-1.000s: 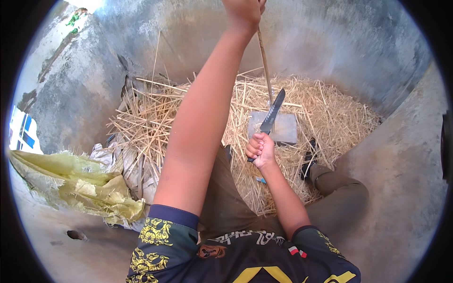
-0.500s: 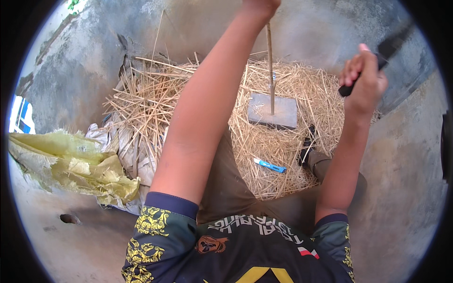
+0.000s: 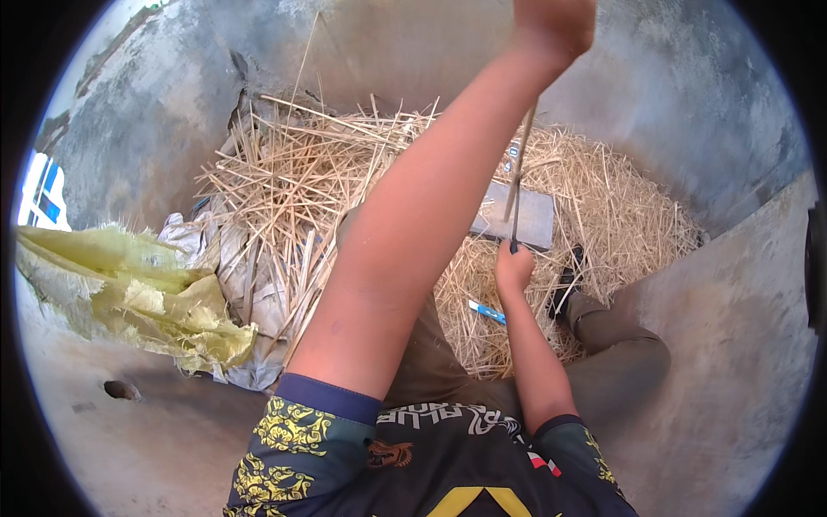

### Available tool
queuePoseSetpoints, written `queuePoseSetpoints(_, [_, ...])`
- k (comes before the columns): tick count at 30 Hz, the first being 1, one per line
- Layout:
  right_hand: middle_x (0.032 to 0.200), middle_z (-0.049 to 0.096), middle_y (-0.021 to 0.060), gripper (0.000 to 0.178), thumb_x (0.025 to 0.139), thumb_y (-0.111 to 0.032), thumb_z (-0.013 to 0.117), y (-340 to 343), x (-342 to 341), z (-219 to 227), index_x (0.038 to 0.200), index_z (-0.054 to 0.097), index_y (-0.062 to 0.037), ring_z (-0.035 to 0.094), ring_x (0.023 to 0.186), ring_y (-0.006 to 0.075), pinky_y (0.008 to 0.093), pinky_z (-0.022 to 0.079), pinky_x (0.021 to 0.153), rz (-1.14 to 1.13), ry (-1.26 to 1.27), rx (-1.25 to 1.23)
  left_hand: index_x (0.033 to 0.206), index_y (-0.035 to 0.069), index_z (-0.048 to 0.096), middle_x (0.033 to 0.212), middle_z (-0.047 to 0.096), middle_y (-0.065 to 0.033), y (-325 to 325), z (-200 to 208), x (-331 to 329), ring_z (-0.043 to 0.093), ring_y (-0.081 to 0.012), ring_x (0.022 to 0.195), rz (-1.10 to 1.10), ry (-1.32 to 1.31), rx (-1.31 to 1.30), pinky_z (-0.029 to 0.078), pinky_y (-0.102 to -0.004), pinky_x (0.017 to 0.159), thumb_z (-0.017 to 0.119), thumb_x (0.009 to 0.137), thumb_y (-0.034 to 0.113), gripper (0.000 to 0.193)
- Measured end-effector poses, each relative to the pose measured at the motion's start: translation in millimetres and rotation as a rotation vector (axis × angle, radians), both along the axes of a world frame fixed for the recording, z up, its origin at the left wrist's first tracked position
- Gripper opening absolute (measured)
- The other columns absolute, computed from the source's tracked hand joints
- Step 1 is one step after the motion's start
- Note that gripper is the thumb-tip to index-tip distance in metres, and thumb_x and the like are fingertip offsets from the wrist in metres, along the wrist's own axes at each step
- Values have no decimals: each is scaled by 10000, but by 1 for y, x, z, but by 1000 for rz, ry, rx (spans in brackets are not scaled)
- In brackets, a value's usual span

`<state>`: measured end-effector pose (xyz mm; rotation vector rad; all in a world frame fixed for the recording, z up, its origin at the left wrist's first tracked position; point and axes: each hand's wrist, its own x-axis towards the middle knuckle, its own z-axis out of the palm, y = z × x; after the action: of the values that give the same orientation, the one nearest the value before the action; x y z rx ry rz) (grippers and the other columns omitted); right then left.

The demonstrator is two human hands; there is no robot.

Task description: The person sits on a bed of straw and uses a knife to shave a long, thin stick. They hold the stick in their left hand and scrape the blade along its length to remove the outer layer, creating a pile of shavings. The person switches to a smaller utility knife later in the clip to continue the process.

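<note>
Since the earlier frame, the knife point(image 3: 516, 215) has been swinging down and is now pointing away ahead of the right hand point(image 3: 513, 269), which is clenching its handle. The stick point(image 3: 527, 129) is slanting down below the left hand point(image 3: 556, 24), which is gripping it, fingers hidden. Beyond the right hand, a grey block point(image 3: 537, 221) is sitting amid straw point(image 3: 633, 194); a concrete wall point(image 3: 680, 95) is rising behind. The stick is looking thin and tan.
</note>
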<state>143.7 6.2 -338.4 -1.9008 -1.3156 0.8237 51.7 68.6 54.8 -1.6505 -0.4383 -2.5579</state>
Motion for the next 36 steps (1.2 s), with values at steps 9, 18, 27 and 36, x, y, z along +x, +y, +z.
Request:
queuePoseSetpoints(9, [525,463,64,415,915,-421,561,23,-12,-2,729,536,-51,441,383,193,411,367,379,39,761,-330,704,129,434,545,325,68,6,-2,-18,302,-42,417,-469,3,-103,245,-227,372,404,1047,461,479])
queuePoseSetpoints(18, [435,281,-76,410,943,-283,448,-2,-10,39,554,336,-214,281,327,91,286,278,353,470,1923,-610,681,168,360,544,278,73,-15,-10,-38,236,-47,395,-481,-77,-213,181,-225,353,395,1032,519,497])
queuePoseSetpoints(27, [561,574,159,467,867,-378,635,-45,36,-4,674,583,44,577,515,269,437,452,552,138,170,-108,688,86,470,565,393,26,-4,-7,-26,356,-75,491,77,-71,-149,294,-278,460,380,1063,428,515])
queuePoseSetpoints(36, [526,468,0,397,956,-298,600,-31,55,324,617,465,-140,421,455,107,265,358,469,157,751,879,749,8,543,541,421,-51,7,-7,-51,422,-149,537,178,-92,-112,368,-353,520,380,1064,400,528])
